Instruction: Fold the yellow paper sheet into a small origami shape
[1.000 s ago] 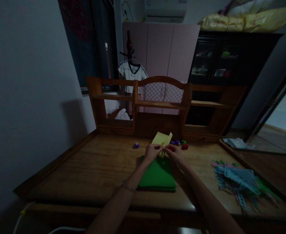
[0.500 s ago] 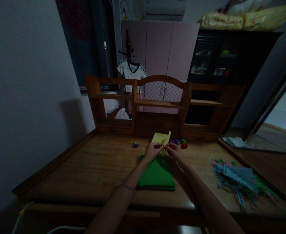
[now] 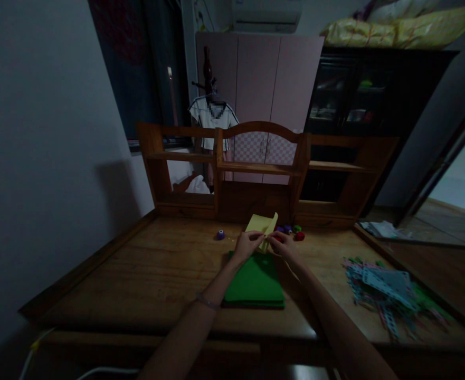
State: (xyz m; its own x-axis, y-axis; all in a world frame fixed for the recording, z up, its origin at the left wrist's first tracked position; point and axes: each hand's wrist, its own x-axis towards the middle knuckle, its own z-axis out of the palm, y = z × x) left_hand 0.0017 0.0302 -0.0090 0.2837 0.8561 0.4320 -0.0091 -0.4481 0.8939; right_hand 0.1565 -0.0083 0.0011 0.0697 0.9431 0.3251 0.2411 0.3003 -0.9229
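Note:
My left hand (image 3: 248, 243) and my right hand (image 3: 283, 244) meet above the far end of a green stack of flat sheets (image 3: 256, 282). Both hands are closed, thumbs and fingers pinched together at the tips. A tiny pale thing (image 3: 266, 236) shows between the fingertips, too small to name. Right behind the fingers is a yellow sheet (image 3: 258, 222) with its right side bent upward. Part of the yellow also shows below the fingertips; whether the fingers touch it I cannot tell.
A small purple piece with a white spot (image 3: 220, 235) lies left of my hands. Red (image 3: 300, 237), purple and green pieces sit to the right. Punched-out coloured sheets and strips (image 3: 390, 287) are piled at the table's right. A wooden shelf (image 3: 259, 168) stands along the back.
The whole view has shifted very slightly. Both hands stay pinched together in the same place, and the sheets and small pieces have not moved.

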